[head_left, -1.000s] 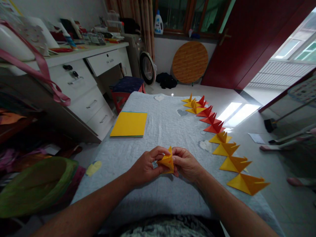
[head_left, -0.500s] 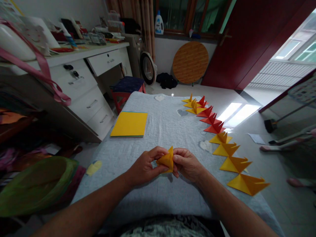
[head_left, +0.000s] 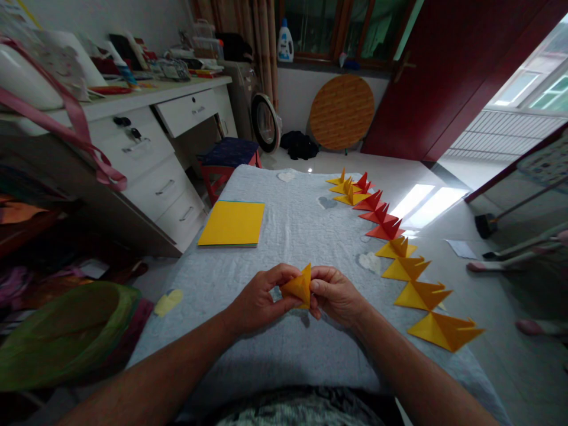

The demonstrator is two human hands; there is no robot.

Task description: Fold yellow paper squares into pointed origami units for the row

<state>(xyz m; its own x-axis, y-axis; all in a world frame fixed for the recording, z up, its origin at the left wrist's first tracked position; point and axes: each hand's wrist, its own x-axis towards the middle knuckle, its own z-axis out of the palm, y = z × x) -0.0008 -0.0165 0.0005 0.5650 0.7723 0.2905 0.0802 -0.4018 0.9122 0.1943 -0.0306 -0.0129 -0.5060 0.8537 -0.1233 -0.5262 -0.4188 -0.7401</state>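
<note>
A partly visible folded yellow origami paper (head_left: pixel 300 287) is held between both hands over the cloth-covered table (head_left: pixel 288 236). My left hand (head_left: pixel 266 299) pinches its left side, thumb below and fingers above. My right hand (head_left: pixel 335 296) grips the right edge between thumb and fingers; some fingertips are hidden behind the paper. To the right stand several folded yellow paper cranes (head_left: pixel 444 330) in a line, with red paper cranes (head_left: pixel 385 228) farther back. A stack of square paper with a yellow top sheet (head_left: pixel 233 223) lies ahead on the left.
A green-lined bin (head_left: pixel 57 337) stands at the left of the table. Beyond it is a white desk (head_left: pixel 151 160) with drawers. A stool (head_left: pixel 228 152) stands at the table's far left corner. A person's feet (head_left: pixel 532 327) show at the right.
Almost nothing differs. Both hands keep their hold on the yellow paper, with only a very slight shift of the fingers and the view.
</note>
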